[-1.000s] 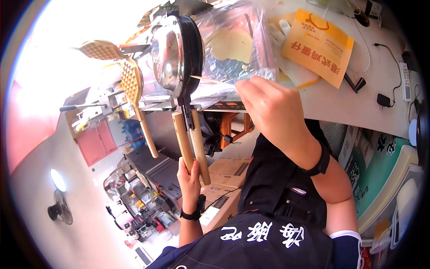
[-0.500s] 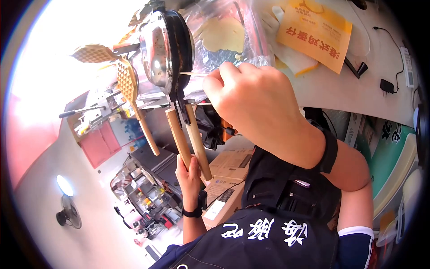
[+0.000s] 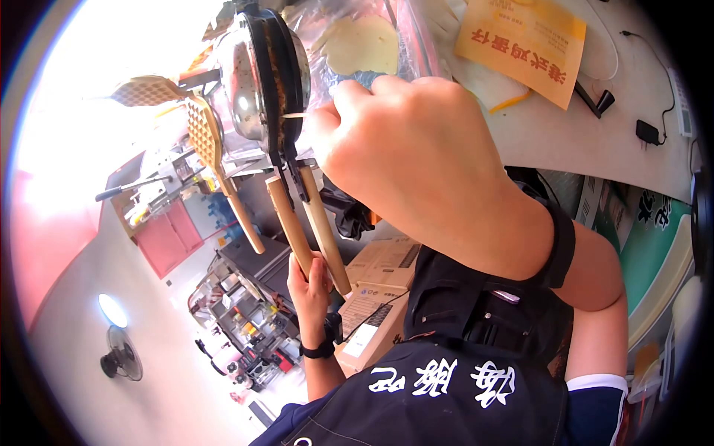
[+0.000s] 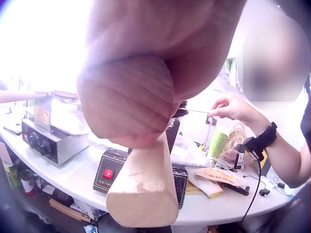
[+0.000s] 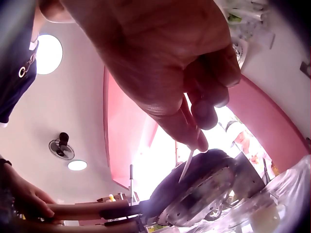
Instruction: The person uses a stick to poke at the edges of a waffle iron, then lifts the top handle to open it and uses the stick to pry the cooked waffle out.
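Observation:
A round hinged waffle iron with a shiny metal shell and black plates stands on edge in the head view. Brown shows in the narrow gap between its halves. My left hand grips one wooden handle of the iron; the other handle runs beside it. A thin wooden stick is pinched between thumb and fingertips of my right hand, its tip right at the gap. In the right wrist view the same stick slants down onto the iron.
Two yellowish waffle-patterned paddles stand left of the iron. Behind my right hand lies clear plastic with a pale flat piece. An orange printed paper bag and a charger are on the table. Cardboard boxes stand below.
My right hand has moved left toward the iron, bringing the stick's tip along the gap, where more brown now shows. My left hand keeps its grip on the handle. The view has shifted slightly.

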The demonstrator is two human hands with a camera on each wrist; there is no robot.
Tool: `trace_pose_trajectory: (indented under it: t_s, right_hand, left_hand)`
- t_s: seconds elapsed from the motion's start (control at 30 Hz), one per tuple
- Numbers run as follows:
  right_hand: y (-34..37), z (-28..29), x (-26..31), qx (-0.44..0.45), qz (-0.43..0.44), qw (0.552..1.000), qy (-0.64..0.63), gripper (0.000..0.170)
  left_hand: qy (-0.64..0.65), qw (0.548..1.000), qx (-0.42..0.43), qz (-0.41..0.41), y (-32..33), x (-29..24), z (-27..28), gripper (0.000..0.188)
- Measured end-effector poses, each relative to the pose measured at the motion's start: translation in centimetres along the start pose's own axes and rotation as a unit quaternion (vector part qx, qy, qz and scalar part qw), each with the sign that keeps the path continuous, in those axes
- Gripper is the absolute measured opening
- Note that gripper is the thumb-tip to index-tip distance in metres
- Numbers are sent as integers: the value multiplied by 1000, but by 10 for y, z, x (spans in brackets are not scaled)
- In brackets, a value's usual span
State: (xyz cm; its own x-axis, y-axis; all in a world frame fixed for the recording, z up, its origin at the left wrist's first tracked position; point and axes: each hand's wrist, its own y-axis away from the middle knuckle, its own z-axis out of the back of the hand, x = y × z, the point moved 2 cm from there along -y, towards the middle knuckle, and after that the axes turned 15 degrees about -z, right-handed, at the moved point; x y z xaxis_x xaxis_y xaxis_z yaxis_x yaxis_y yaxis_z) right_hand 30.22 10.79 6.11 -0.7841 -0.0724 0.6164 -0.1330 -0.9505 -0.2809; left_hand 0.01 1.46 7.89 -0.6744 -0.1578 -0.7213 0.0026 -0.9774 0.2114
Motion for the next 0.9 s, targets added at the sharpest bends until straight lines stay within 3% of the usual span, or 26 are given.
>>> trace_pose_trajectory:
  t_s: [0.07, 0.5, 0.67, 0.9]
  right_hand:
    - [1, 2, -4, -29, -10, 997, -67, 12]
    - [8, -15, 0, -19, -39, 996, -75, 12]
    - [5, -13, 4, -7, -6, 999, -33, 14]
    - [-16, 4, 11, 7, 57, 996, -68, 9]
  left_hand:
    - [-6, 1000, -1, 4, 1, -2, 0, 9]
    - [-6, 1000, -10, 14, 3, 1, -1, 11]
    - [-22, 999, -22, 20, 3, -4, -6, 11]
    - [-65, 997, -39, 19, 7, -8, -9, 10]
